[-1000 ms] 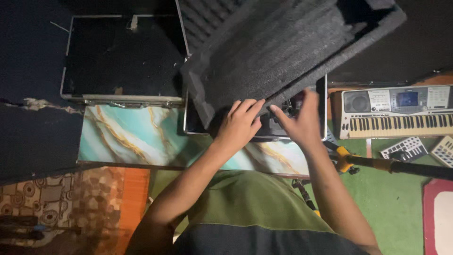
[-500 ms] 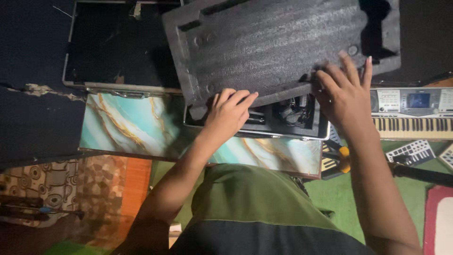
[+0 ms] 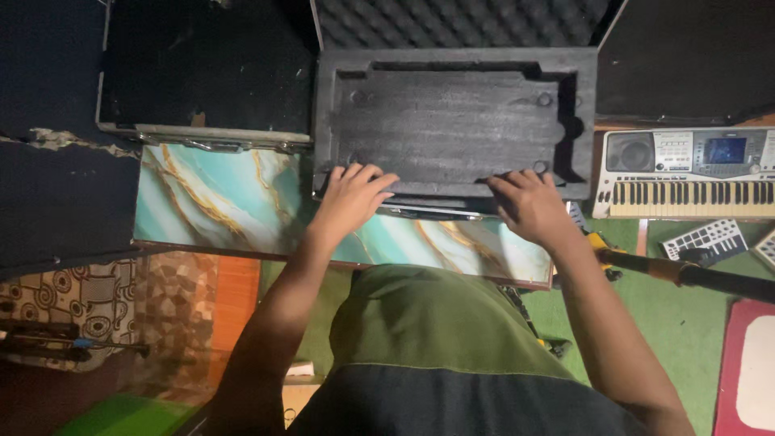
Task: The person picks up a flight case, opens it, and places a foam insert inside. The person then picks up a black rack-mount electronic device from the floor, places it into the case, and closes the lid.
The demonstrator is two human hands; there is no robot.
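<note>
Your left hand (image 3: 349,194) and right hand (image 3: 529,202) lie flat, fingers spread, gripping nothing, pressing the dark grey moulded foam insert (image 3: 448,121). It looks seated in its open case; next, likely press its near edge level.

Dim room: marbled teal tabletop (image 3: 218,202), green floor (image 3: 686,339), patterned rug (image 3: 97,307), electronic keyboard (image 3: 686,173).

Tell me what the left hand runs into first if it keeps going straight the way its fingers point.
The left hand points up and slightly right, its fingertips already on the near edge of the dark foam insert. Going straight on, it would probably slide over the insert's recessed middle; depth is hard to judge.
</note>
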